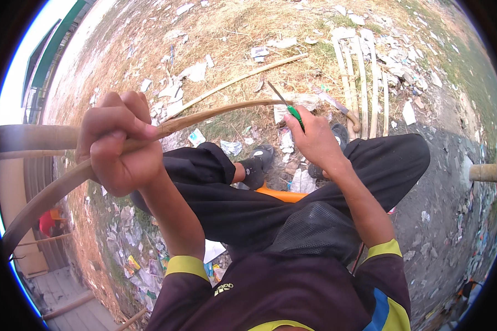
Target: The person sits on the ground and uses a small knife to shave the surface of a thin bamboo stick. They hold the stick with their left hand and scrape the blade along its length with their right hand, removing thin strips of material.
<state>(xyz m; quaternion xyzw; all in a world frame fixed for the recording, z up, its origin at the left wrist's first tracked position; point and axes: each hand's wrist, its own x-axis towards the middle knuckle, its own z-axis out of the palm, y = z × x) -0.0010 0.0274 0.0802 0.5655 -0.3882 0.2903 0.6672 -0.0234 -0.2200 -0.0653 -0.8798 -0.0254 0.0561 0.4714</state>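
Observation:
My left hand (120,143) is closed round a long pale-brown wooden strip (215,114), which may be split bamboo. Past the fist, the strip curves down to the left rim of the view; its thinner end points toward my right hand (318,138). The right fingers are wrapped round a green-handled tool (296,116) with a thin dark shaft, whose exact kind I cannot make out. Its shaft slants up to the left beside the strip's tip; whether they touch is unclear. On the ground past my right hand lies a blade with a curved wooden handle (350,117).
Several pale wooden strips (362,83) lie side by side at the far right, and another strip (238,83) lies ahead. Part of an orange seat (281,194) shows between my legs. Paper and plastic litter covers the ground. A thick pole (36,138) enters from the left.

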